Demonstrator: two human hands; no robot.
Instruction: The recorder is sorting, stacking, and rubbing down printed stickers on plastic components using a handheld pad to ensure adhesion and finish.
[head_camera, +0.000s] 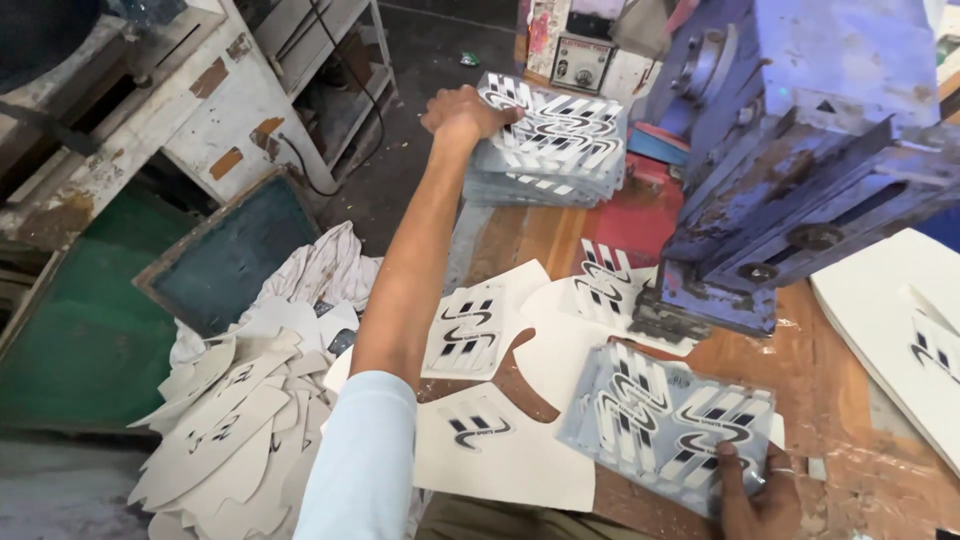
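Two hands work beside the blue press machine (800, 150). The left hand (462, 112) lies open on the far stack of printed sheets (550, 145), which could slide off the desk (850, 420). The right hand (758, 490) has its grip closed on the near stack (665, 420).

We are seeing two hands, a left hand (462, 112) and a right hand (757, 490), and each is resting on one of two printed stacks, a far stack (560, 140) and a near stack (665, 420). We are counting one blue press (800, 150), one screen frame (230, 255) and one heap (235, 430) of cut pieces too jumbled to number. Three loose sheets (505, 440) are lying between.
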